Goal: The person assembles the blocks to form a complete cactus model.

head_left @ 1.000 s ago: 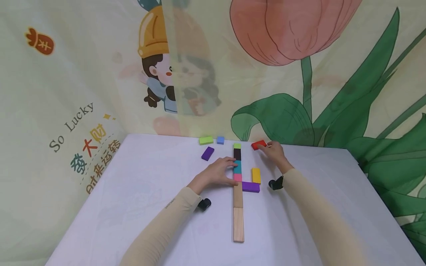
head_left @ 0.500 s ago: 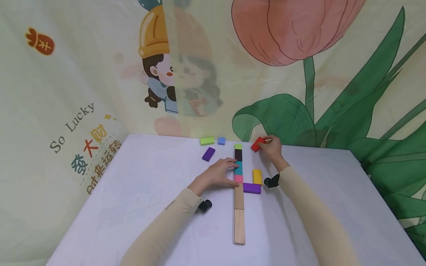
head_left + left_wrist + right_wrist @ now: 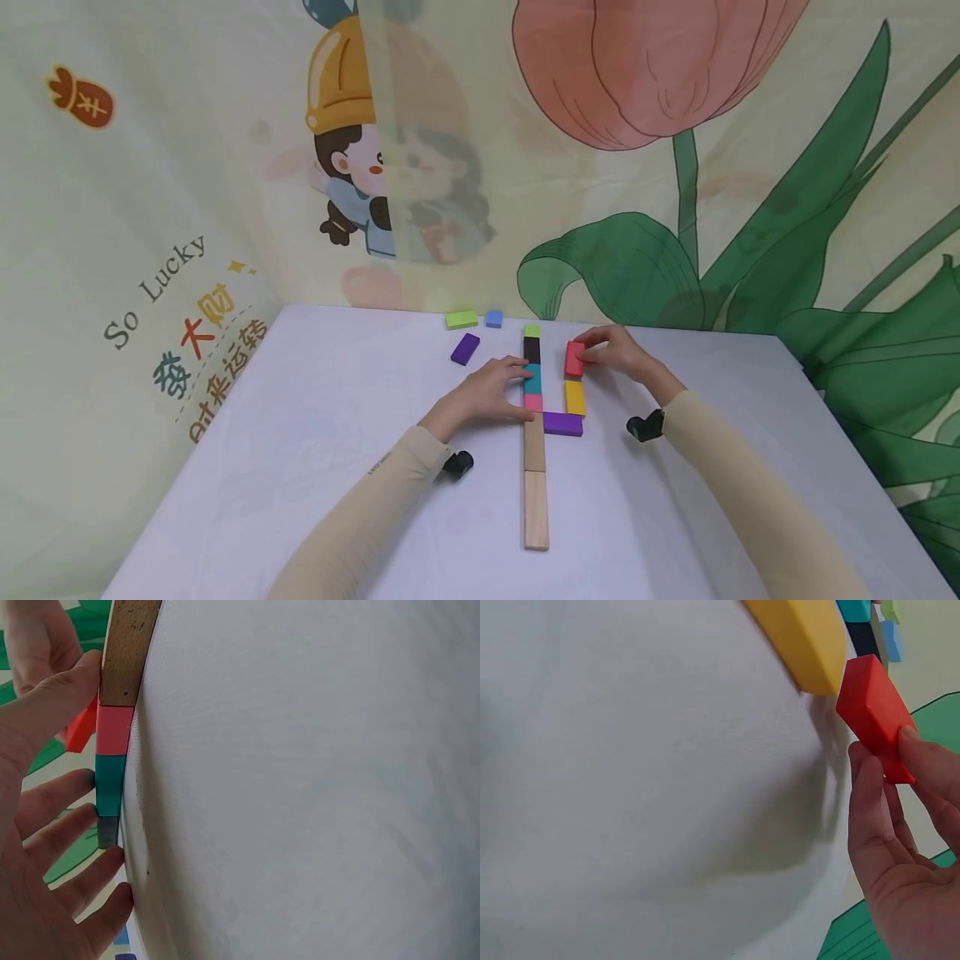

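Now, across the white cloth-covered table (image 3: 337, 533), a straight row of plain-wood and coloured blocks (image 3: 534, 446) runs toward the far edge. The left hand (image 3: 480, 396), fingers spread, rests against its left side; pressing too hard could bow the joints. Nearer the far edge, the right hand (image 3: 624, 353) pinches the red rectangular block (image 3: 573, 360), just beyond the yellow rectangular block (image 3: 575, 398); careful, a crooked set-down or overlong push could shunt the yellow one out of line!

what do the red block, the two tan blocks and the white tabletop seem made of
Red block: painted wood or plastic; smooth, evenly coloured, crisp edges leave it open. Tan blocks: likely unpainted wood, matt; one shows dark flecks. White tabletop: perhaps covered in matt cloth, judging by faint creases.
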Available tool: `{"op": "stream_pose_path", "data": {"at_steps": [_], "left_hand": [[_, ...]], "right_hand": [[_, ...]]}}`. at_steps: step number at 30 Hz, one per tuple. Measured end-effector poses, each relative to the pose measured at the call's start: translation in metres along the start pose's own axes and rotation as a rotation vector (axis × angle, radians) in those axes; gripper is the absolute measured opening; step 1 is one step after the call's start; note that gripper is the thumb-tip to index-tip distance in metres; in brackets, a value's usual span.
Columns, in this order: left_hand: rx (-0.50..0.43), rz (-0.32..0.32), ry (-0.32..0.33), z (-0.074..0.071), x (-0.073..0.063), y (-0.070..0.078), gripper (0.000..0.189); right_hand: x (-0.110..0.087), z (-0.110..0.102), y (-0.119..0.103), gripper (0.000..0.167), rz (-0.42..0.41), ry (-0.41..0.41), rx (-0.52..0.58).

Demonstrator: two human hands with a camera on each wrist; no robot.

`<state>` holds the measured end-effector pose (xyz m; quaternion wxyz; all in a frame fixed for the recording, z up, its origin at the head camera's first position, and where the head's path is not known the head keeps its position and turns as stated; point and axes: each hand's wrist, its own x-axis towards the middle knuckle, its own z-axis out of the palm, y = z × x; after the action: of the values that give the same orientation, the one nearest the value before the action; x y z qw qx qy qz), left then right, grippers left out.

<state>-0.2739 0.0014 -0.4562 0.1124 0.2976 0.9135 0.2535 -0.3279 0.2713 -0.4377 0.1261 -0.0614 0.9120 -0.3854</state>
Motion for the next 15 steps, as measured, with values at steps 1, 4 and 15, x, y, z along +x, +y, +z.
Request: {"op": "stream_pose_path", "data": {"at_steps": [1, 4, 15], "left_hand": [[-0.002, 0.002, 0.001, 0.0001, 0.0, -0.0003, 0.071], [-0.005, 0.002, -0.001, 0.0006, 0.0, -0.0012, 0.071], [-0.007, 0.006, -0.003, 0.0014, 0.0008, -0.0017, 0.071]], "right_hand": [[-0.001, 0.0006, 0.0017, 0.039, 0.0, -0.003, -0.004], [-0.0026, 0.0035, 0.0064, 0.038, 0.006, -0.011, -0.004], [-0.0037, 0.0088, 0.0098, 0.037, 0.015, 0.006, 0.024]]}}
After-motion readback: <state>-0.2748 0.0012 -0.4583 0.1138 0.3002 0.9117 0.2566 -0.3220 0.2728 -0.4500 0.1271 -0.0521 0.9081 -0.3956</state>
